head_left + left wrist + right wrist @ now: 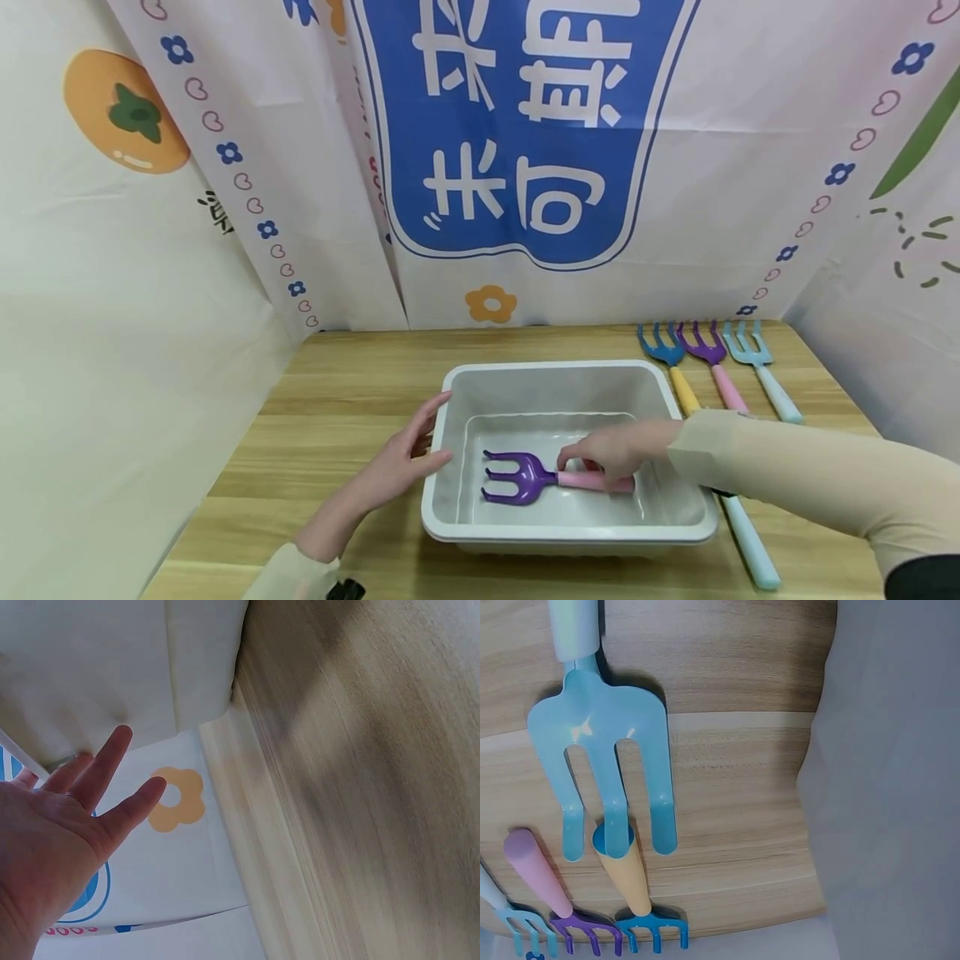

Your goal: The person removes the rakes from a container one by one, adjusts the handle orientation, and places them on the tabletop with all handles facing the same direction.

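Observation:
A purple garden hand fork (522, 478) with a pink handle lies inside a light grey plastic tub (572, 533), its tines to the left. My right hand (617, 450) reaches into the tub from the right, and its curled fingers hold the pink handle. At the tub's left side is my left hand (408, 461), fingers spread and fairly straight, fingertips right at the rim. In the left wrist view, the left hand (56, 825) is beside the tub's outer wall (97, 667). The right wrist view does not show the right hand.
Right of the tub, a light blue hand fork (600, 720) lies under the right forearm. Farther back are a blue fork with a yellow handle (683, 388), a purple fork with a pink handle (727, 387) and another light blue fork (777, 393). Printed cloth (337, 275) encloses the wooden table (352, 400).

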The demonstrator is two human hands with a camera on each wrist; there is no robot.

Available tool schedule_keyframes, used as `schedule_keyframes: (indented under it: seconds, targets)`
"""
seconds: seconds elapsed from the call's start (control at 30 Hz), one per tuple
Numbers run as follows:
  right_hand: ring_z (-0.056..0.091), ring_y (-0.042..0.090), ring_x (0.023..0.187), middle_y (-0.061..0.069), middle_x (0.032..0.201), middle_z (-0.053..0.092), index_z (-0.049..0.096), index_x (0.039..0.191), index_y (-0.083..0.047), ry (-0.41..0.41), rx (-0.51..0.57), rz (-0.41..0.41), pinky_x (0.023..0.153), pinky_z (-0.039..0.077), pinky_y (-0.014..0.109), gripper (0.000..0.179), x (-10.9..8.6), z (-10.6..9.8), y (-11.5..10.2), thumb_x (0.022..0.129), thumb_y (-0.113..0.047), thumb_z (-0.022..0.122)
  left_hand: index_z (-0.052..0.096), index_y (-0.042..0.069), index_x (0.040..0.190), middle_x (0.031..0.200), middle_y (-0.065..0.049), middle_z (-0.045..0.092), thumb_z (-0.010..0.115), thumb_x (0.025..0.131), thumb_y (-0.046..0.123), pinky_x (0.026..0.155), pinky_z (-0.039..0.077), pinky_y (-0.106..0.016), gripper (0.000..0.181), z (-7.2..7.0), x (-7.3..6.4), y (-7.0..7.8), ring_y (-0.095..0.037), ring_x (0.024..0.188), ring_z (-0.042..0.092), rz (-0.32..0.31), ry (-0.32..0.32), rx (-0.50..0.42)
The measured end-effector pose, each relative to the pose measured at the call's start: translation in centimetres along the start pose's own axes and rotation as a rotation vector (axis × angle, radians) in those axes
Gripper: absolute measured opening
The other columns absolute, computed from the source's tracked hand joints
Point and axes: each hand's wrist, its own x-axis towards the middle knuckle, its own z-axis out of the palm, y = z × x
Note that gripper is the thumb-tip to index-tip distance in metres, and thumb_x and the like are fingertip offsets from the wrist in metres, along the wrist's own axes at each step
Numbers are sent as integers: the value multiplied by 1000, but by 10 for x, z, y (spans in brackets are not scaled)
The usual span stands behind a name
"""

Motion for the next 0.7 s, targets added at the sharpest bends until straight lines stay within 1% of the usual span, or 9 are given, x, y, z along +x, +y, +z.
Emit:
schedule_keyframes:
  seconds: [0.17, 0.4, 0.57, 0.7]
  targets:
    - [51, 10, 80, -6, 86, 54, 55, 129, -30, -8, 37, 13, 70, 46, 25, 76, 0, 0, 1, 69, 16, 65, 18, 25, 155, 146, -24, 39, 60, 96, 9, 88, 51, -32, 74, 0, 1, 0, -36, 121, 52, 4, -4, -3]
    - [53, 10, 84, -4, 95, 57, 53, 132, -32, -25, 48, 31, 68, 47, 25, 77, -1, -1, -1, 73, 16, 63, 18, 25, 155, 146, -25, 39, 60, 96, 10, 88, 51, -32, 74, 1, 1, 1, -37, 121, 52, 3, -1, -9]
    - [52, 8, 78, -5, 91, 57, 53, 132, -34, -37, 8, 19, 64, 47, 25, 75, -4, -2, -4, 75, 13, 63, 18, 24, 155, 145, -26, 40, 61, 96, 10, 86, 52, -32, 74, 1, 1, 1, -38, 119, 53, 12, -6, -26]
    - [52, 8, 77, -5, 93, 57, 53, 131, -36, -40, 39, 44, 61, 48, 25, 76, -6, -6, -5, 74, 14, 62, 18, 24, 155, 146, -26, 38, 60, 96, 9, 87, 51, -31, 74, 1, 1, 0, -38, 120, 52, 12, -5, -27]
